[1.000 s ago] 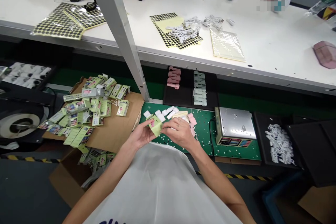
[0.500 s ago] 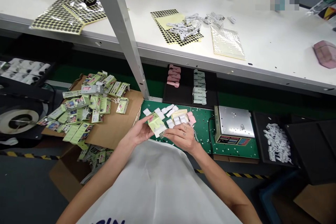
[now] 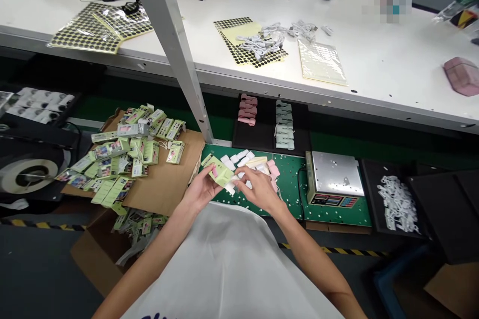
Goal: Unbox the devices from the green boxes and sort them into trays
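Observation:
My left hand (image 3: 199, 193) grips a small light-green printed box (image 3: 217, 169), thumb on its printed face. The box is tilted, and a white flap stands out at its lower right end. Against that end, the fingers of my right hand (image 3: 261, 190) are pinched together; what lies between them is too small and hidden to make out. Just beyond my hands, small white devices (image 3: 244, 155) and a pink one (image 3: 274, 169) lie on the green work surface (image 3: 288, 192). My right hand partly covers them.
Many green boxes (image 3: 112, 147) are heaped on cardboard (image 3: 170, 179) at left, above an open carton (image 3: 93, 249). A metal-topped device (image 3: 337, 174) and a tray of white parts (image 3: 398, 204) are at right. A metal post (image 3: 168, 35) rises before the white shelf (image 3: 239, 75).
The box has turned in my left hand, so its printed face shows more. My right fingers have shifted upward and pinch near the box's end. The view has shifted slightly.

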A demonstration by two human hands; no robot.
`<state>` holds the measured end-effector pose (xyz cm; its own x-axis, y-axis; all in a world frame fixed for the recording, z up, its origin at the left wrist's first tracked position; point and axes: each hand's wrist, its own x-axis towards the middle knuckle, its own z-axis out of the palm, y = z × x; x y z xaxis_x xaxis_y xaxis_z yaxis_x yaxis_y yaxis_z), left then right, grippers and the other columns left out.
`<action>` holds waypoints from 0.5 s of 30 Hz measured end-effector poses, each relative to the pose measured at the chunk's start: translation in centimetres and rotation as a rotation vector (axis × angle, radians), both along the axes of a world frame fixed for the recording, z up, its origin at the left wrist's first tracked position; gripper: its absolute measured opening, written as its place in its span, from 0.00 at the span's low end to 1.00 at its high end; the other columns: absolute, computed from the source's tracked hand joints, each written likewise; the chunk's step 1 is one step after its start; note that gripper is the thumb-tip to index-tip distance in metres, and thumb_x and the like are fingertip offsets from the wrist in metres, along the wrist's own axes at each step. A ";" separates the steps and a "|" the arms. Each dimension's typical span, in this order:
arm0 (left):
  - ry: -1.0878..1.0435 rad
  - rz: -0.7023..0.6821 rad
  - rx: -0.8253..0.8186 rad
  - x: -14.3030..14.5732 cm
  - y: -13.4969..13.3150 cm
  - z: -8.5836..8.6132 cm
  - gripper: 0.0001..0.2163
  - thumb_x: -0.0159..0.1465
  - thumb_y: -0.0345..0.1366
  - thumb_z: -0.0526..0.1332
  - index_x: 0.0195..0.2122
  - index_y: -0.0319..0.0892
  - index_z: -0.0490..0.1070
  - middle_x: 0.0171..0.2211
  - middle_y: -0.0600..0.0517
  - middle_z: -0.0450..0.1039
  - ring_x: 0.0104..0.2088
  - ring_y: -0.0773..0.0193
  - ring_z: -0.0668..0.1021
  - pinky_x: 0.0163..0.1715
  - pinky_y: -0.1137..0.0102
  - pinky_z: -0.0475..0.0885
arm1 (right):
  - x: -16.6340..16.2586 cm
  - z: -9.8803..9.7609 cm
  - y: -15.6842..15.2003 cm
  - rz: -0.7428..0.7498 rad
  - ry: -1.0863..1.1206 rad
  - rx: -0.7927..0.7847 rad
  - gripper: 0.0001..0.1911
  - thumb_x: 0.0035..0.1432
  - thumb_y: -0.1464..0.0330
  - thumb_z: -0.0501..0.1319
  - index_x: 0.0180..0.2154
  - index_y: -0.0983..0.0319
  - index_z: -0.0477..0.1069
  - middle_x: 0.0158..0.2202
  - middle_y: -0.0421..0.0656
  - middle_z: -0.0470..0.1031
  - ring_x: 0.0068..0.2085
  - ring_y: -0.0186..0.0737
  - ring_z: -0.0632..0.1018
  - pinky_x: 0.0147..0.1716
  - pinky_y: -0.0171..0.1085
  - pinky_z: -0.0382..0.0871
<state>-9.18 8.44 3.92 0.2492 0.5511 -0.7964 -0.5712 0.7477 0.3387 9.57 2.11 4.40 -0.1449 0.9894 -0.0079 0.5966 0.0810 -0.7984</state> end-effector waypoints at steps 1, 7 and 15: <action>0.012 0.029 0.033 0.0 0.1 0.1 0.08 0.69 0.29 0.58 0.47 0.39 0.75 0.38 0.46 0.82 0.33 0.60 0.84 0.33 0.68 0.82 | -0.5 -0.2 0.0 -0.026 -0.019 0.008 0.08 0.67 0.63 0.61 0.46 0.57 0.74 0.31 0.38 0.81 0.37 0.43 0.79 0.41 0.39 0.66; 0.089 0.165 0.311 -0.2 -0.1 -0.3 0.06 0.63 0.31 0.67 0.41 0.39 0.75 0.41 0.47 0.81 0.39 0.60 0.82 0.42 0.66 0.81 | -3.7 -2.4 -0.8 -0.287 0.077 0.046 0.06 0.63 0.66 0.63 0.41 0.57 0.78 0.41 0.43 0.79 0.45 0.46 0.74 0.47 0.42 0.66; 0.392 0.004 0.817 0.0 -2.1 -0.7 0.22 0.53 0.36 0.76 0.48 0.42 0.73 0.45 0.46 0.80 0.48 0.52 0.81 0.52 0.61 0.75 | -4.3 -5.5 1.0 -0.397 0.789 -0.362 0.08 0.51 0.68 0.65 0.35 0.59 0.80 0.42 0.43 0.77 0.39 0.39 0.75 0.39 0.36 0.70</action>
<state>-9.14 6.31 3.22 0.0392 0.9821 -0.1842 -0.3057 0.1873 0.9335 5.29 3.07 -1.15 0.1066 0.9241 -0.3670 -0.1943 -0.3426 -0.9192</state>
